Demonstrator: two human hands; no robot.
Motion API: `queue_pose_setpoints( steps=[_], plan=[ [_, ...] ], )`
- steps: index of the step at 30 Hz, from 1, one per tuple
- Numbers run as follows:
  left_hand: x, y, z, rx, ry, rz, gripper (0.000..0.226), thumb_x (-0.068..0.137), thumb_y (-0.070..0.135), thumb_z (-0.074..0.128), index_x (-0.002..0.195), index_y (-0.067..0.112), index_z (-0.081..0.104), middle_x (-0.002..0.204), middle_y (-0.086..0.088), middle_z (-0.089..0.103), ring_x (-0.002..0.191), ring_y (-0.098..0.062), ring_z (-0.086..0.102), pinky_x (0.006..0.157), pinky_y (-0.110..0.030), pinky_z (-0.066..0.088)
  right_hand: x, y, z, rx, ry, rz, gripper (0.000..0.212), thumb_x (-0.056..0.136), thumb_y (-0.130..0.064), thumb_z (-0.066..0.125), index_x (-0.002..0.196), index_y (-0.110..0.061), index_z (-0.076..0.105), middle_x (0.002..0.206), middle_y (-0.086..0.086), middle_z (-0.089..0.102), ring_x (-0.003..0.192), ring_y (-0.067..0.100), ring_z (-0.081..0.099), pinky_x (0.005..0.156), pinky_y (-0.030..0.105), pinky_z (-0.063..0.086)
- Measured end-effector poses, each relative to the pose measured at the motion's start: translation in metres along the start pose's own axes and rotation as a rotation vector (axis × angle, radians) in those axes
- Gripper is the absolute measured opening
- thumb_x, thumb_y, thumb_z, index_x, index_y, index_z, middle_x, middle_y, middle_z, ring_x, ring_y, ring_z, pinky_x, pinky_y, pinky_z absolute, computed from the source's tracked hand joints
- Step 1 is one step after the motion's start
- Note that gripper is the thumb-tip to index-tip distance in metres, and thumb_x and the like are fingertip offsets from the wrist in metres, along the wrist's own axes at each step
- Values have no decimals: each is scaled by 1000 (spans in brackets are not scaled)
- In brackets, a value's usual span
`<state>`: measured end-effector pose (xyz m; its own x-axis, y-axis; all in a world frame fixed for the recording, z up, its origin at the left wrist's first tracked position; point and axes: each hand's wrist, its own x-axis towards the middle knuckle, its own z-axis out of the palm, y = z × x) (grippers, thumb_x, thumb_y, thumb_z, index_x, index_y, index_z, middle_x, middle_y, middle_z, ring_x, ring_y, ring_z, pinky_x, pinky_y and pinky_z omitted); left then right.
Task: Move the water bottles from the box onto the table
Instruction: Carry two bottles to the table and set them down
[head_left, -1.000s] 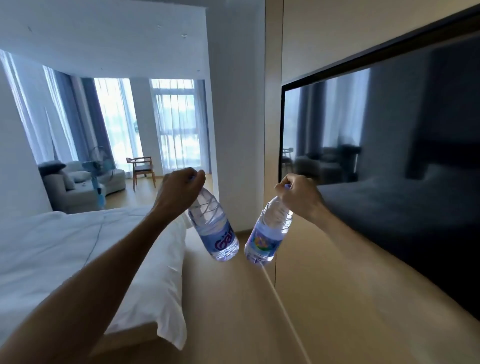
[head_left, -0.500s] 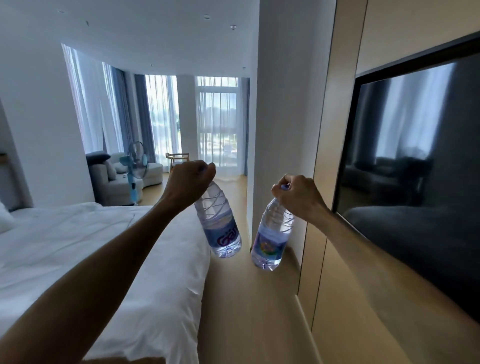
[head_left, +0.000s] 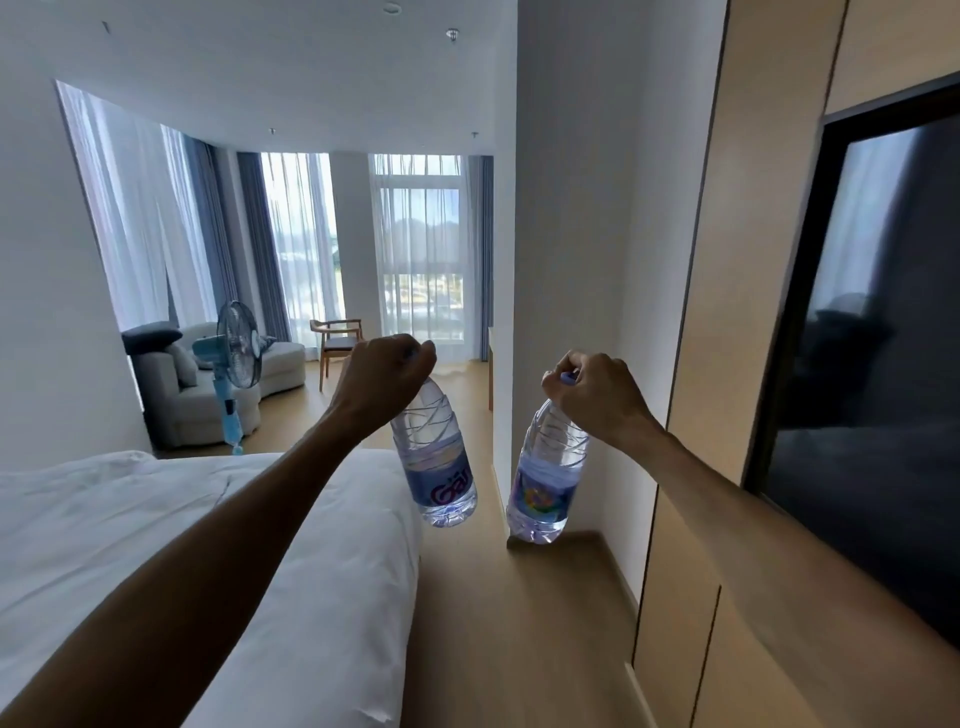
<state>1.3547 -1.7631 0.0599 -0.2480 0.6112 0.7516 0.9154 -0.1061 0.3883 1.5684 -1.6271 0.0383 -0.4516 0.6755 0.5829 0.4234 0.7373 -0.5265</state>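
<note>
So right now both bottles are in the air, one per hand. The left hand (head_left: 382, 376) is wrapped tight around the cap end of the left bottle (head_left: 436, 460), and the right hand (head_left: 597, 397) is doing the same with the right bottle (head_left: 545, 480), its blue cap just peeking out between the knuckles. Both bottles hang down from the fists with their long axes close to vertical, bottoms swinging slightly toward each other, near but not touching. The arms are stretched out about equally, so neither hand looks nearer to wherever these are going.

The thing is, no counter clearly shows from here, and no box either. There's a sliver of a wooden edge (head_left: 490, 364) poking out past the white wall corner (head_left: 566, 260), which might be furniture, but I can't tell what it is. My guess is this is the carrying leg of the task and the set-down spot is somewhere ahead, down the strip of wood floor (head_left: 498, 623).

Room-wise: white bed (head_left: 156, 519) on the left, dark TV screen (head_left: 872, 364) on a wood-panelled wall to the right, and further in a grey sofa (head_left: 208, 384), a blue standing fan (head_left: 236, 353), a wooden chair (head_left: 335, 338) and tall curtained windows (head_left: 415, 249).

Since the bottles dangle from the neck, they'll probably sway, so bottoms need to land flat.
</note>
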Motion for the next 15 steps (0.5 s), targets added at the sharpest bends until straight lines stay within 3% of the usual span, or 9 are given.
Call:
queue_pose_setpoints(
  steps=[3,6,9,11,15],
  plan=[
    [40,-35,37,27,-26,6,33,97,19,55,67,7,62,52,3,51,44,-5,43,47,-3,32,47,30,30,-1,-2,3,21,86,-27,60,67,-21,55,61,-6,59,59,7,56,52,18,40],
    [80,-69,74,48,-32,2,35,97,20,54,63,10,57,48,8,46,42,-4,41,46,-5,33,99,65,60,2,-40,6,19,85,-27,60,68,-20,56,62,-4,60,60,12,59,55,21,45],
    [124,-103,113,56,-23,-10,37,96,21,54,63,5,61,51,-3,55,44,-14,48,48,-20,39,158,99,86,6,-59,-13,17,83,-26,60,71,-14,60,65,-1,62,64,17,61,61,29,52],
    [155,-123,137,75,-26,-22,36,96,21,54,66,4,63,54,-6,58,46,-18,52,52,-25,42,199,120,101,14,-73,-28,15,82,-26,60,71,-16,61,64,-3,61,62,14,59,58,27,50],
    [211,-162,181,129,-14,-43,33,96,23,55,69,6,64,53,-2,56,45,-13,49,49,-20,38,274,155,127,32,-92,-53,16,85,-26,58,70,-20,56,62,-7,57,59,9,56,56,20,40]
  ],
)
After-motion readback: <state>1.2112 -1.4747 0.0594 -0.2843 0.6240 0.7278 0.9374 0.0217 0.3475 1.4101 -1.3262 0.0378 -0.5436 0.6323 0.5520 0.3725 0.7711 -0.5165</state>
